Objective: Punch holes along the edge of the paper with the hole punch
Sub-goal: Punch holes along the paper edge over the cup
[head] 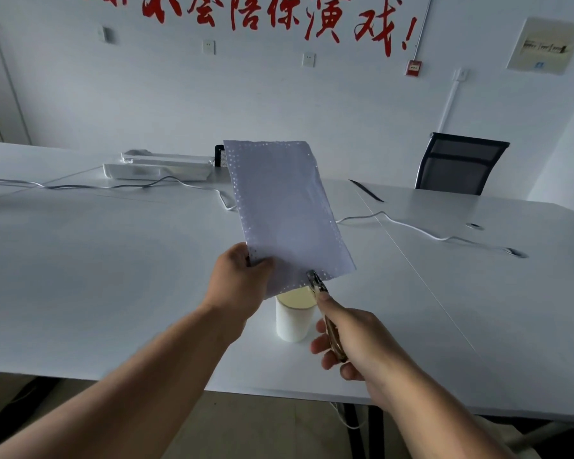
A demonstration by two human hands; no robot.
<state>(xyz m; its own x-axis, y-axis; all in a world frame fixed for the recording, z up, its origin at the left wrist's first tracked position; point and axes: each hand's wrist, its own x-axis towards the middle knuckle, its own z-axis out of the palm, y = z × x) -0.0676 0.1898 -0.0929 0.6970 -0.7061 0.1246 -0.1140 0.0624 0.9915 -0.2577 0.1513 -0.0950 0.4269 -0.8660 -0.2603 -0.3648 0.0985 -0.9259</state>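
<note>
Pinching the white perforated paper sheet (285, 210) upright, the left hand (237, 279) presents its bottom edge; right hand (352, 339) fingers grip the metal plier-style hole punch (317, 284).

A person's left hand (237, 279) pinches the lower left corner of a white sheet of paper (285, 210) held upright above a white table (113, 276), while the right hand (355, 339) grips a metal hole punch (322, 303) whose head bites the sheet's bottom edge. Rows of holes line the paper's edges. A white cup (294, 318) stands just below, near the table's front edge.
</note>
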